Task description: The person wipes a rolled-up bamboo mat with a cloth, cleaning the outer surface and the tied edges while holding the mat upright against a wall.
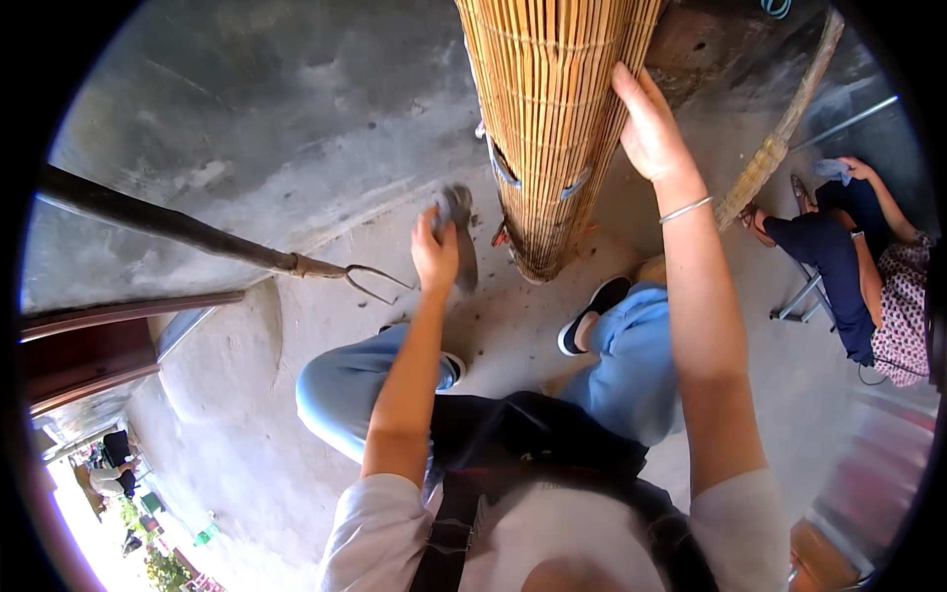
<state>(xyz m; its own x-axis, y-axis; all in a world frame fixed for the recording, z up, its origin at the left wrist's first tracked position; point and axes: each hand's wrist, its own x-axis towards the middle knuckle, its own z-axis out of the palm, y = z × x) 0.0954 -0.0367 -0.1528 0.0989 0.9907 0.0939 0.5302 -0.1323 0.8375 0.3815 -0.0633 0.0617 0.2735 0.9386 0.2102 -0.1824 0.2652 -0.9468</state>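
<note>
A tall rolled bamboo mat [547,109] stands upright against the wall in front of me, with grey ties around its lower part. My right hand [651,128], with a silver bangle at the wrist, grips the mat's right side; some of the fingers are hidden. Lower and to the left, my left hand [434,252] is closed around a greyish thing [453,207], blurred and partly covered by the fingers. Beside that hand lies a dark, long shape [468,261] whose kind I cannot make out. The left hand is apart from the mat.
A pitchfork [286,261] leans in from the left, its tines near my left hand. On the right are a wooden pole with a bound straw-like head [755,178] and a seated person [858,257] holding a bluish cloth. A doorway threshold [118,345] is at left.
</note>
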